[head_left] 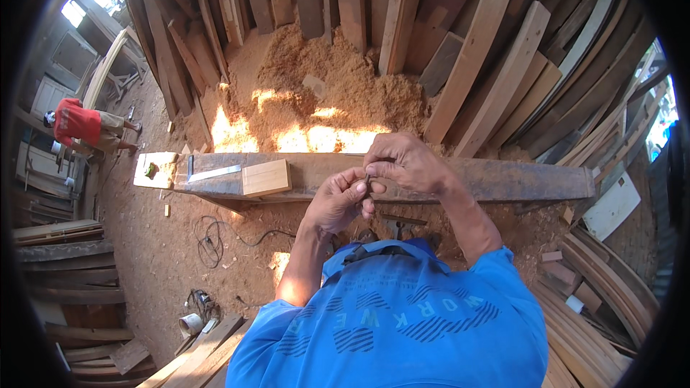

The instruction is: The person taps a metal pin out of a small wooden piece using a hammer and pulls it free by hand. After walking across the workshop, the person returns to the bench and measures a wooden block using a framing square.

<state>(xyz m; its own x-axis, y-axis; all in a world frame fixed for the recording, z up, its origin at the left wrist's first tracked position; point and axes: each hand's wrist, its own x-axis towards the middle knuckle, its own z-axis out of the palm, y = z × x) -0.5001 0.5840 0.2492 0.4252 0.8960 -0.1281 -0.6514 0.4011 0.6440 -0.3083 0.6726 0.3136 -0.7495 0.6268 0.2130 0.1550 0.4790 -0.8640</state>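
Observation:
My two hands meet above the front edge of a long wooden beam [431,172], fingertips touching. My left hand [341,200] is closed, thumb and fingers pinching a small, dark, thin piece [368,182] whose kind I cannot make out. From the right, my right hand [404,165] pinches the upper end of the same piece between thumb and forefinger. A pale rectangular wood block [266,177] lies on the beam to the left of my hands. Beside it rests a try square with a bright metal blade [215,173].
Sawdust [323,65] is heaped behind the beam, with upright planks [471,50] leaning all along the back. A black cable [210,241] coils on the floor at left, near a power tool [205,303]. Far left, a person in a red shirt [77,123] bends over.

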